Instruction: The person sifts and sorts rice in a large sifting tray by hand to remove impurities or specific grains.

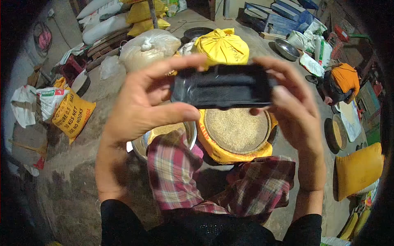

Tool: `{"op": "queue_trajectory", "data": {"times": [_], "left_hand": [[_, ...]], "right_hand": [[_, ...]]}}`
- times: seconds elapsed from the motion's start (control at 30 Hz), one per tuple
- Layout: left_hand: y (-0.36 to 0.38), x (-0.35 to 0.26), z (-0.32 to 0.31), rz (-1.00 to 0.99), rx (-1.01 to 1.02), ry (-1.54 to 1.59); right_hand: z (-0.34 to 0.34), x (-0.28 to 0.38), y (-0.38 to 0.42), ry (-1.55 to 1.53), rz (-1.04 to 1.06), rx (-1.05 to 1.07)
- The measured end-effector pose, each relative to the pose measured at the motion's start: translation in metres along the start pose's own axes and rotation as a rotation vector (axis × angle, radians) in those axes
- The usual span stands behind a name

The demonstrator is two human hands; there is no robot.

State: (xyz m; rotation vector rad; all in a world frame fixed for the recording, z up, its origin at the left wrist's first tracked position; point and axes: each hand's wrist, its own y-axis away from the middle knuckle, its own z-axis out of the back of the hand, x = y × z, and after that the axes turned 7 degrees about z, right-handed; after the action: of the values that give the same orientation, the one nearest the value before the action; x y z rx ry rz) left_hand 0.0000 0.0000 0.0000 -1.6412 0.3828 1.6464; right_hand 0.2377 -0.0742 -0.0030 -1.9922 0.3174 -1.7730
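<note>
A dark, phone-like rectangular object [223, 87] is held up sideways in front of me, slightly blurred. My left hand [150, 92] pinches its left end between thumb and fingers. At the opposite end, the thumb and fingers of my right hand [291, 92] grip it. Below and behind the object, a round sieve or tray of grain [238, 131] rests on a yellow sack [219, 155]. A metal basin [192, 133] with grain stands to its left, partly hidden by my knee in checked cloth.
A tied yellow bundle [221, 45] and a clear plastic sack [150, 47] lie ahead. Printed sacks [74, 117] stand left. At the right are a person in orange [344, 80], a round pan [335, 133] and a yellow sack [359, 170].
</note>
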Motion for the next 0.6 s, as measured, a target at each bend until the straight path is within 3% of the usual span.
{"op": "queue_trajectory", "data": {"times": [0.03,0.13,0.17,0.2,0.23,0.27,0.33,0.37,0.4,0.47,0.5,0.57,0.6], "left_hand": [[0.002,0.007,-0.001,0.164,-0.045,-0.043],[0.014,0.067,0.016,0.313,0.000,0.028],[0.023,0.092,0.028,0.321,-0.090,0.049],[0.037,0.109,0.051,0.346,-0.167,0.023],[0.059,0.132,0.066,0.355,-0.311,0.027],[0.087,0.156,0.077,0.364,-0.456,0.038],[0.148,0.193,0.083,0.349,-0.932,-0.026],[0.222,0.256,0.113,0.359,-0.942,-0.019],[0.286,0.319,0.129,0.468,-1.087,-0.241],[0.307,0.311,0.084,0.736,-1.345,0.024],[0.323,0.316,0.076,0.757,-1.386,0.029],[0.354,0.353,0.065,1.225,-1.232,-0.200],[0.363,0.387,0.062,1.229,-1.347,-0.112]], "right_hand": [[0.001,-0.012,-0.001,-0.033,-0.069,0.020],[0.003,-0.051,-0.008,0.105,-0.293,0.226],[0.004,-0.065,-0.011,0.144,-0.338,0.294],[0.003,-0.087,-0.011,0.280,-0.233,0.356],[0.008,-0.097,-0.009,0.448,-0.159,0.430],[0.015,-0.095,-0.009,0.500,-0.299,0.524],[0.041,-0.115,0.007,0.619,-0.300,0.614],[0.058,-0.123,0.018,0.653,-0.381,0.640],[0.074,-0.127,0.027,0.685,-0.462,0.678],[0.099,-0.130,0.040,0.750,-0.671,0.707],[0.104,-0.129,0.042,0.712,-0.826,0.673],[0.117,-0.136,0.053,0.740,-0.749,0.747],[0.117,-0.134,0.054,0.661,-0.836,0.676]]}}
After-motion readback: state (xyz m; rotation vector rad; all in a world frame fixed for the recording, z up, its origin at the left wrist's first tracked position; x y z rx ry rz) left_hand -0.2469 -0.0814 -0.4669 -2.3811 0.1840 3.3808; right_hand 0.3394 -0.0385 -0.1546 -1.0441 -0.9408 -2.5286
